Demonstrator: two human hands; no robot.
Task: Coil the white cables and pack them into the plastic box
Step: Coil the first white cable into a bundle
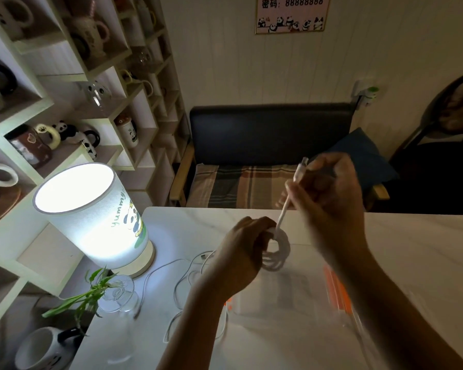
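Note:
My left hand [247, 247] pinches a small coil of white cable [280, 249] above the table. The free end of that cable [292, 193] runs up from the coil to my right hand [329, 198], which grips it near the plug, held high. Below both hands sits the clear plastic box [300, 292] with orange clasps [337, 289]; its inside is hard to see. More loose white cable [182, 279] lies in loops on the white table [412, 249], left of the box.
A lit table lamp [96, 217] stands at the table's left corner, with a glass vase holding green stems [118, 295] in front of it. Shelves of mugs fill the left wall. A dark bench [267, 134] stands beyond the table.

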